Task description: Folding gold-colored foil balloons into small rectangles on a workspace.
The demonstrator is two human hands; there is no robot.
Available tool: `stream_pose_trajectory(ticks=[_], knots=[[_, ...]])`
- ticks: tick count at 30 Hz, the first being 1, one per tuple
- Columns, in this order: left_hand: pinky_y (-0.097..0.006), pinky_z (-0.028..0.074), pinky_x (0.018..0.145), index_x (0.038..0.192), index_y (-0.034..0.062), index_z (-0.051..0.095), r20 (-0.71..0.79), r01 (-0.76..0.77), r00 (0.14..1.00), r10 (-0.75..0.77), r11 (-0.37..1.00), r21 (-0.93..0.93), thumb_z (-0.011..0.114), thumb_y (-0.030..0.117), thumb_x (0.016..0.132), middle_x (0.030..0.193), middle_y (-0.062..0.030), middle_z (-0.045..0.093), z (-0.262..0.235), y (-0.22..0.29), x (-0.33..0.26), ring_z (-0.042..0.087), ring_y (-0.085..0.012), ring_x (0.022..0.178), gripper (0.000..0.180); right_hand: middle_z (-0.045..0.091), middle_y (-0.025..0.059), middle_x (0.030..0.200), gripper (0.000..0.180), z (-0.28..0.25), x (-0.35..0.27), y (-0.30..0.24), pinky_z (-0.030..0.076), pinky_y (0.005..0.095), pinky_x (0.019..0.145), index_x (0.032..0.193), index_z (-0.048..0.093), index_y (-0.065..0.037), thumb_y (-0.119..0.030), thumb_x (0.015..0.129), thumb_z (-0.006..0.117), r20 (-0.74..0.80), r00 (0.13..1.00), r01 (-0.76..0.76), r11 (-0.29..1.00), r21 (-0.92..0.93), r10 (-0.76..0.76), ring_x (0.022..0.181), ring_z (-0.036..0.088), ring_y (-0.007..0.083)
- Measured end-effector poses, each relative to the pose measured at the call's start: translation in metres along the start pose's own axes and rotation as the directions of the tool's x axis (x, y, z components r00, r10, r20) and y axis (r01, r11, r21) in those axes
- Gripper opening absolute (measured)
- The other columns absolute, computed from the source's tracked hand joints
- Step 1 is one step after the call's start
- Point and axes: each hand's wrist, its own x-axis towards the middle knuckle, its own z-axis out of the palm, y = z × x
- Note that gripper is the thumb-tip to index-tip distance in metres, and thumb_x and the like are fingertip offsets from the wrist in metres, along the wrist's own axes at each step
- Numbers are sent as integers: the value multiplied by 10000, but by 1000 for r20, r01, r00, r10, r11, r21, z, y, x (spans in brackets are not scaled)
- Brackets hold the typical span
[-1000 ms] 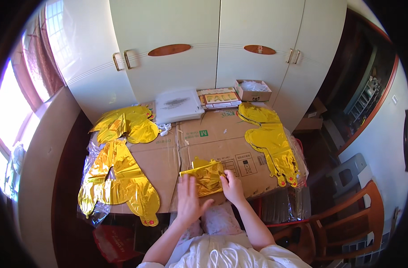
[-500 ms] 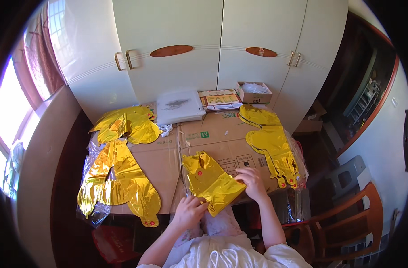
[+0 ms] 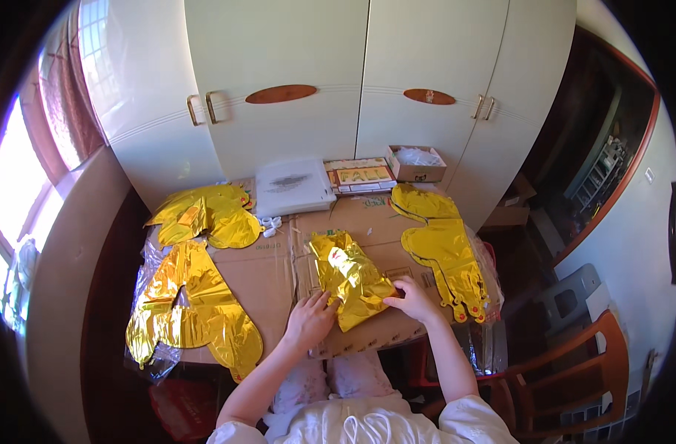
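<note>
A folded gold foil balloon [image 3: 355, 285] lies on the cardboard near the front middle, its creased surface catching the light. My left hand [image 3: 310, 320] has its fingers closed at the balloon's left edge, with the thumb side against the foil. At the opposite edge, my right hand [image 3: 415, 300] pinches the lower right corner between thumb and fingers. Left of my hands lies a flat gold balloon shaped like a letter A [image 3: 193, 311]. More flat gold foil balloons [image 3: 208, 214] are piled behind it. Another stack of gold balloons [image 3: 445, 244] rests at the right side.
Flattened cardboard [image 3: 256, 274] covers the table. Along its back are a stack of clear plastic sleeves [image 3: 295, 185], a printed flat box [image 3: 362, 176] and an open small box [image 3: 417, 164] of white material. White cabinets [image 3: 278, 44] stand behind; a wooden chair [image 3: 574, 370] is at the right.
Both hands have carried the folded balloon away from my lap, farther onto the cardboard. Its lower end, which hung over the table edge, now rests on the cardboard.
</note>
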Motion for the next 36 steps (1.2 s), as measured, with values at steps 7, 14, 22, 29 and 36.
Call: stream_pose_trajectory(ticks=[7, 14, 22, 29, 36], knots=[[-454, 362, 1043, 1252, 104, 554, 64, -30, 998, 27, 999, 46, 527, 192, 883, 1338, -92, 534, 8, -50, 43, 452, -282, 1286, 380, 625, 78, 1118, 211, -9, 23, -9, 437, 396, 911, 885, 696, -113, -14, 705, 647, -86, 876, 461, 877, -139, -474, 1086, 535, 291], [-480, 327, 1068, 1292, 112, 523, 99, 30, 995, -29, 1000, -5, 468, 156, 907, 1373, -53, 510, 17, -77, 69, 415, -268, 1319, 392, 628, 47, 1174, 268, -26, 5, -14, 441, 400, 920, 944, 733, -147, -25, 752, 591, 44, 907, 393, 807, -441, -418, 1127, 532, 262], [-459, 356, 1048, 1261, 82, 539, 10, -1, 1000, 1, 1000, 2, 570, 189, 858, 1336, -99, 531, 21, -70, 92, 457, -277, 1280, 418, 299, 228, 1448, 877, 51, 27, -101, 327, 599, 1015, 1428, 309, -74, -437, 731, 698, -7, 999, 36, 824, -566, -48, 1290, 337, 476], [-438, 356, 1047, 1212, 55, 575, 5, -56, 998, 57, 987, -150, 602, 239, 843, 1307, -144, 545, 22, -48, 71, 488, -290, 1249, 413, 105, 224, 1535, 974, 72, 38, -100, 227, 695, 1027, 1488, 154, -85, -358, 709, 671, 104, 979, -73, 771, -633, 178, 1359, 166, 539], [-452, 353, 1042, 1205, 67, 575, 15, -37, 999, 40, 990, -133, 597, 241, 843, 1317, -142, 535, 24, -50, 72, 477, -297, 1260, 403, 276, 243, 1471, 736, 72, 19, -88, 366, 595, 984, 1391, 345, -42, -160, 729, 644, 17, 1000, -2, 774, -633, 16, 1297, 311, 522]])
